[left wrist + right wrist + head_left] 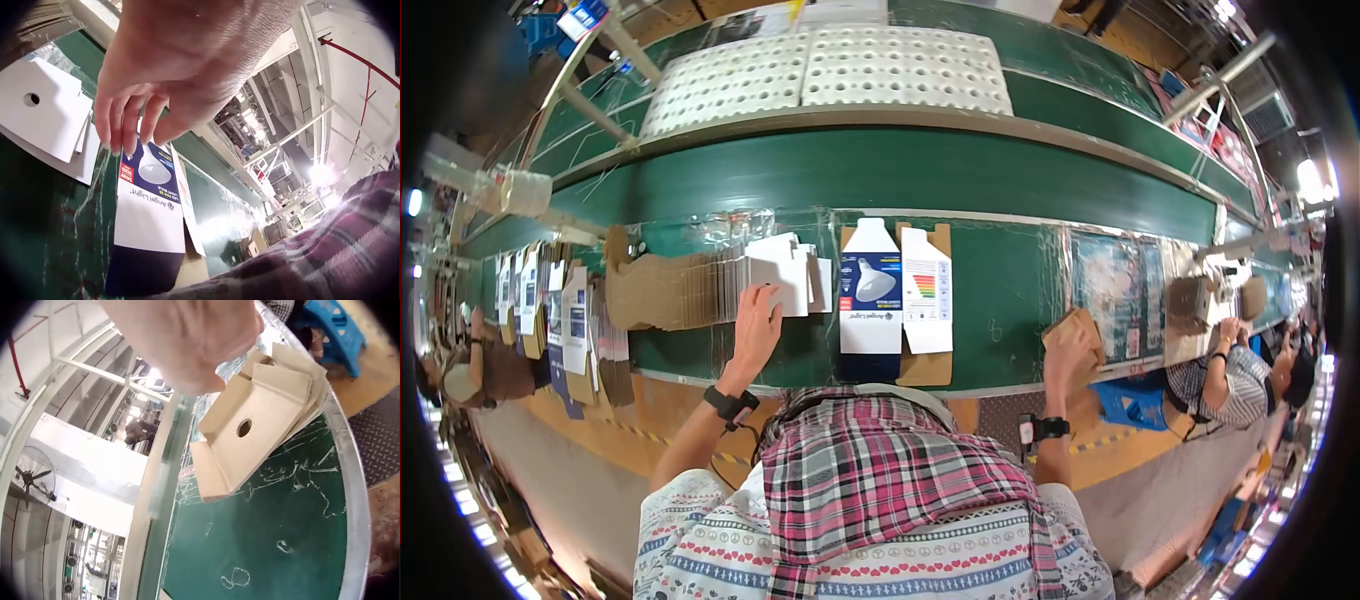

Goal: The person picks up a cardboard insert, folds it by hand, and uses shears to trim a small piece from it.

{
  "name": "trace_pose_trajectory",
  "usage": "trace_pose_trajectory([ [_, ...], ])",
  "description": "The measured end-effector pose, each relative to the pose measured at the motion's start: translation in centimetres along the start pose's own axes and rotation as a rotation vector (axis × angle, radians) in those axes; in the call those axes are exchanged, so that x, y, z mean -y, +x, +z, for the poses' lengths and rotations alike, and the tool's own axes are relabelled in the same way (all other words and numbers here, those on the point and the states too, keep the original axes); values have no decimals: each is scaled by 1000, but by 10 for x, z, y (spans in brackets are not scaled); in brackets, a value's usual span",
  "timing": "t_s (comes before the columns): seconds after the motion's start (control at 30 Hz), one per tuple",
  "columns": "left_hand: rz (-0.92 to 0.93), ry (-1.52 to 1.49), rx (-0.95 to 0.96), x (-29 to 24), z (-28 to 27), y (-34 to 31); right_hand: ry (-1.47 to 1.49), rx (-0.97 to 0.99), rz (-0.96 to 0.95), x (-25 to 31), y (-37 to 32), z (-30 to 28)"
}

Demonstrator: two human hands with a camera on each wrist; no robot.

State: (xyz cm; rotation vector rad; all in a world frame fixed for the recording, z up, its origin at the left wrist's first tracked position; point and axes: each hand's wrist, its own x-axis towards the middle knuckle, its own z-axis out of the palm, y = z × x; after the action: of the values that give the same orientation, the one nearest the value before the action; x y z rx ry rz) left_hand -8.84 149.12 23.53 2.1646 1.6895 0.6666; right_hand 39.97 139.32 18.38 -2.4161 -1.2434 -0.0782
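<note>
In the head view my left hand (757, 325) hovers at the white cardboard pieces (778, 272), at the right end of a packed row of brown-edged card (675, 290). The left wrist view shows its fingers (117, 128) loosely bent with nothing between them. One white piece (53, 109) has a round hole. On the right, my right hand (1072, 350) holds a folded brown cardboard insert (256, 419) by its far edge. This insert has raised flaps and a round hole; more brown card lies under it. My right fingertips are mostly hidden behind the hand.
Two flattened light bulb boxes, a blue-and-white one (870, 300) and a white one (927, 290), lie between my hands. White foam trays (900, 65) stand beyond the green belt (900, 170). A blue stool (1128, 403) is below the right edge. Other people sit at both sides.
</note>
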Motion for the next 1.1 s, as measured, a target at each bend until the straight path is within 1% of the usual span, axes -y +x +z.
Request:
trace_pose_trajectory([
  [0.03, 23, 83, -65, 3, -5, -2, 136, 88, -90, 23, 1, 5],
  [0.07, -15, 155, -71, 5, -8, -5, 270, 176, -177, 46, 1, 10],
  [0.13, -85, 294, -78, 10, -11, -12, 414, 292, -233, 102, -5, 18],
  [0.17, -80, 322, -59, 16, -10, -15, 494, 331, -326, 125, -9, 23],
  [0.2, -74, 348, -40, 22, -5, -17, 549, 369, -371, 148, -13, 26],
  [0.23, -66, 372, -23, 25, -4, -17, 564, 389, -425, 165, -16, 30],
  [0.27, -31, 379, -59, 24, 0, -17, 612, 379, -479, 180, -19, 34],
  [0.37, 39, 431, -37, 31, 7, -18, 635, 443, -529, 214, -25, 30],
  [0.4, 54, 454, -20, 35, 11, -18, 629, 428, -552, 221, -27, 28],
  [0.5, 65, 425, 31, 38, 17, -14, 622, 455, -603, 230, -37, 34],
  [0.53, 62, 418, 43, 37, 15, -10, 653, 468, -594, 234, -41, 34],
  [0.63, 62, 466, 164, 35, 7, 6, 678, 499, -573, 240, -52, 38],
  [0.67, 96, 493, 149, 35, 7, 10, 675, 490, -578, 241, -56, 38],
  [0.73, 155, 561, 110, 41, 5, 18, 680, 511, -576, 241, -58, 36],
  [0.83, 106, 783, 173, 36, 8, 28, 696, 512, -603, 241, -62, 40],
  [0.87, 134, 843, 178, 35, 10, 29, 653, 482, -638, 240, -62, 42],
  [0.9, 164, 901, 187, 35, 15, 30, 667, 491, -625, 240, -61, 41],
  [0.97, 151, 894, 172, 37, 29, 31, 666, 501, -632, 237, -60, 43],
  [1.0, 106, 819, 217, 36, 29, 33, 649, 521, -626, 238, -60, 40],
  [1.1, 21, 687, 218, 38, 21, 37, 641, 538, -615, 239, -58, 33],
])
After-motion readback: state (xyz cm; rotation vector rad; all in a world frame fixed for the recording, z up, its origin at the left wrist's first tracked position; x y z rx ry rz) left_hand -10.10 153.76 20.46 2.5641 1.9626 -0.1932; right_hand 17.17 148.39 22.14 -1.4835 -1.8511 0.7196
